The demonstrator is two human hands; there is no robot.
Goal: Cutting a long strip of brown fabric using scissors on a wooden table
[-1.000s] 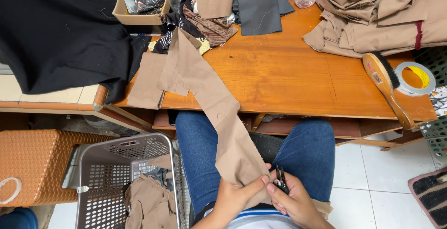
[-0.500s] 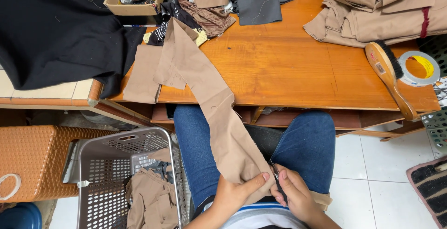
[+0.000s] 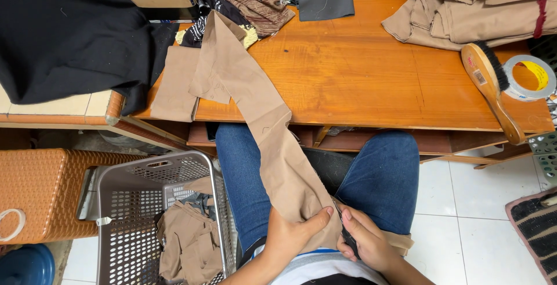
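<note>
Pinching the lap end of a long tan fabric strip (image 3: 272, 134), the left hand (image 3: 290, 238) grips it from below; the right hand (image 3: 365, 241) clenches a small dark tool at its edge. The strip's far end lies on the wooden surface (image 3: 360, 76). Finished-looking tan pieces (image 3: 188, 244) fill the grey basket (image 3: 116, 204); more tan garments (image 3: 464, 12) wait. Since a second ago, the hands barely shifted.

A: Open room on the desk (image 3: 360, 82)?
B: Mid-board bare. Tan strip (image 3: 255, 105) crosses the left side and drapes over the edge to the lap.
A: Obstacles right?
B: Folded tan pile (image 3: 464, 12) at back; brush (image 3: 493, 91) and tape roll (image 3: 528, 76) at the edge.
A: Beside the knees?
B: Grey basket (image 3: 156, 221) left; bare tiles right.
</note>
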